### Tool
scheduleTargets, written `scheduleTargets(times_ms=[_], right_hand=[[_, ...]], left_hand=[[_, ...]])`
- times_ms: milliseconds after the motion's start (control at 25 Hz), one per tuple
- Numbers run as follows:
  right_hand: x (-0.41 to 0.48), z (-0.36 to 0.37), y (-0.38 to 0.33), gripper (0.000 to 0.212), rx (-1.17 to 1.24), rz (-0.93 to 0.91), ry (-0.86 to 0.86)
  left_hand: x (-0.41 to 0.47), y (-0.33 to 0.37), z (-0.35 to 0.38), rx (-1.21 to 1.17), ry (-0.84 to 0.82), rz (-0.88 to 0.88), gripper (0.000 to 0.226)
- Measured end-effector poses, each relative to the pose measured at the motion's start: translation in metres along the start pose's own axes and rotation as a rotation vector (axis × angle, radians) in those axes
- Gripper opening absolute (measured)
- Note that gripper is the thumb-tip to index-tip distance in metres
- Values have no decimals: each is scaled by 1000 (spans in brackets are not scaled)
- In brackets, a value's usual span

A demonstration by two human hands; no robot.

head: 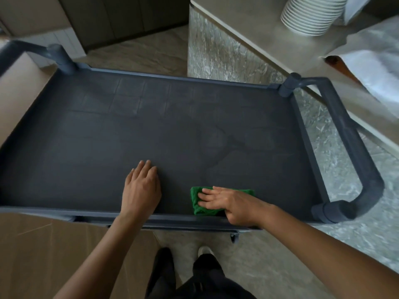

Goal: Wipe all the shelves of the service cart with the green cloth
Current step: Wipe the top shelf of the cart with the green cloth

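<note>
Your right hand (pixel 224 203) lies flat on the cloth (pixel 197 205), fingers straight and close together, pointing to the left. It presses the cloth down and nothing is curled around it. The cloth is green and folded. It sits on the top shelf (pixel 151 126) of the cart (pixel 302 134), against the near rim and a little to the right of the middle. Part of it shows past your fingertips and part behind the back of the hand.

Your left hand (pixel 141 188) also rests flat on this shelf, near the same rim and left of the cloth, with a gap between them. Its fingers are straight, pointing to the far rim, and it holds nothing.

On the shelf beyond the cloth there are some darker marks (pixel 226 152). They may be damp streaks, but the surface is dim and I cannot say for sure.

The handle (pixel 354 152) curves around the right end of the cart. Past the far right corner of the cart stands a counter (pixel 259 39) with a stack of white plates (pixel 313 14) on it. A brown box (pixel 21 87) stands at the left end of the cart.
</note>
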State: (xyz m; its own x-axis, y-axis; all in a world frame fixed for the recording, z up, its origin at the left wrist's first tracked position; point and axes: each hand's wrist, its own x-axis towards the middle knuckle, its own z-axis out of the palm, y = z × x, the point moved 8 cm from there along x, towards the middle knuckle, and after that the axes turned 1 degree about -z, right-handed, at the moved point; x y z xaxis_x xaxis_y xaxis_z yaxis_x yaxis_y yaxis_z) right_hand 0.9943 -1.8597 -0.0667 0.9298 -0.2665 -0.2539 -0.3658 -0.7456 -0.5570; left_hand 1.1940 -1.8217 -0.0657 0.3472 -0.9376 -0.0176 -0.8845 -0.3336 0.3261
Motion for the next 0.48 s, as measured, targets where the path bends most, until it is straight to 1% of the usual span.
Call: scheduleTargets(times_ms=[80, 160, 280, 360, 480], right_hand=[[-2, 3, 4, 80, 19, -27, -10], [-1, 6, 9, 78, 75, -31, -15], [0, 10, 13, 62, 139, -36, 14], [3, 12, 12, 52, 128, -67, 27], [7, 11, 11, 50, 31, -137, 68]], left_hand=[[-5, 26, 11, -43, 16, 17, 42], [-9, 38, 21, -32, 25, -3, 45], [-9, 31, 26, -4, 33, -64, 51], [-6, 25, 31, 32, -18, -75, 54], [-5, 30, 40, 103, -96, -40, 56]])
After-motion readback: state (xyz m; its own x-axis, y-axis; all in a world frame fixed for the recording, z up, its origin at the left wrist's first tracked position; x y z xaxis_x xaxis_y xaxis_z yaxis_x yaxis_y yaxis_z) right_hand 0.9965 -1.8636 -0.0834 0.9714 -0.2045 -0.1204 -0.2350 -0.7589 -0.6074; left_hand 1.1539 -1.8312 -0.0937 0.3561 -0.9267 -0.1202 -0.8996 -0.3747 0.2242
